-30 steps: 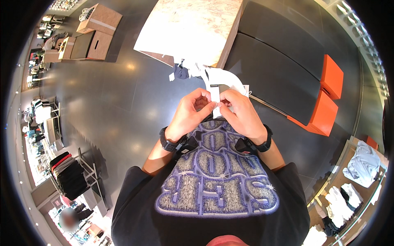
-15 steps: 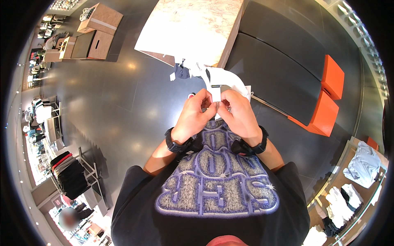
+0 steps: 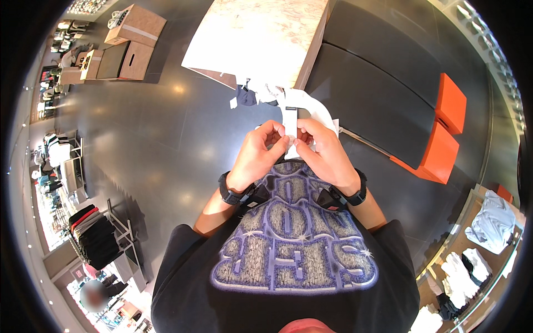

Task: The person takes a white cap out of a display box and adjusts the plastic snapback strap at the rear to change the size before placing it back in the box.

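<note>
Both hands meet at the lower end of a narrow white tag (image 3: 291, 119) with a dark band near its top. My left hand (image 3: 256, 154) pinches it from the left with thumb and bent fingers. From the right, my right hand (image 3: 326, 151) closes thumb and forefinger on the same end. Just behind and beside the tag, a white garment (image 3: 313, 105) bunches up close to the table corner. My fingers partly cover both. A dark blue cloth piece (image 3: 246, 97) with a small white tag of its own hangs beyond my left hand.
A brightly lit wooden table (image 3: 255, 41) stands ahead. Right of it lies a low black platform (image 3: 372, 94) with orange blocks (image 3: 443, 152). A clothes rack (image 3: 97, 233) is at left; a shelf with folded clothes (image 3: 461, 275) is at lower right.
The tag shows longer above my fingers, which sit at its lower end. My two hands have drawn slightly apart, and my wrists have shifted a little outward.
</note>
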The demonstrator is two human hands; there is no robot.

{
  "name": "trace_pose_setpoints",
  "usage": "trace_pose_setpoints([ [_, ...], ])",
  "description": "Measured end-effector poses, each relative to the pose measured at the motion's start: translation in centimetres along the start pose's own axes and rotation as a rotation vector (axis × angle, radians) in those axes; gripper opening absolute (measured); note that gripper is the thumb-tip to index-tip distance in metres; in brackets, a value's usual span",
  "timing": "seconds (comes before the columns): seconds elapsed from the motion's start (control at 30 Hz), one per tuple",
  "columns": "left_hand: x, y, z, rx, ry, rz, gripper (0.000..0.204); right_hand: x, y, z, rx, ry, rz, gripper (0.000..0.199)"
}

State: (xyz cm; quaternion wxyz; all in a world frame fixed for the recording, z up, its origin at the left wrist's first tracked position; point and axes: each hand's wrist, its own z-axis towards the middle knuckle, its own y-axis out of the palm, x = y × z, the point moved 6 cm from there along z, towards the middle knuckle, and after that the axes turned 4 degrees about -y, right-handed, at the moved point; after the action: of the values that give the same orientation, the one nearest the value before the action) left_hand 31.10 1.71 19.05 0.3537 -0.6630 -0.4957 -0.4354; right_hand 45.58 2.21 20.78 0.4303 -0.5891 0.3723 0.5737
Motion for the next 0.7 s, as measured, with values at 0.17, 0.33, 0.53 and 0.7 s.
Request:
trace_pose_setpoints([
  [0.17,2.3,0.3,-0.1,-0.058,0.027,0.298,0.013,0.0,-0.2,-0.1,0.036,0.044,0.029,0.018],
  [0.33,2.7,0.2,0.0,-0.043,0.072,0.340,0.013,0.4,-0.1,0.0,0.054,0.014,0.024,0.018],
  [0.53,2.2,0.5,0.0,-0.055,0.009,0.390,0.013,0.4,0.1,0.0,0.059,-0.003,-0.029,0.020],
  [0.7,2.3,0.1,0.2,-0.065,0.046,0.282,0.017,0.9,-0.2,0.2,0.077,0.013,0.065,0.023],
])
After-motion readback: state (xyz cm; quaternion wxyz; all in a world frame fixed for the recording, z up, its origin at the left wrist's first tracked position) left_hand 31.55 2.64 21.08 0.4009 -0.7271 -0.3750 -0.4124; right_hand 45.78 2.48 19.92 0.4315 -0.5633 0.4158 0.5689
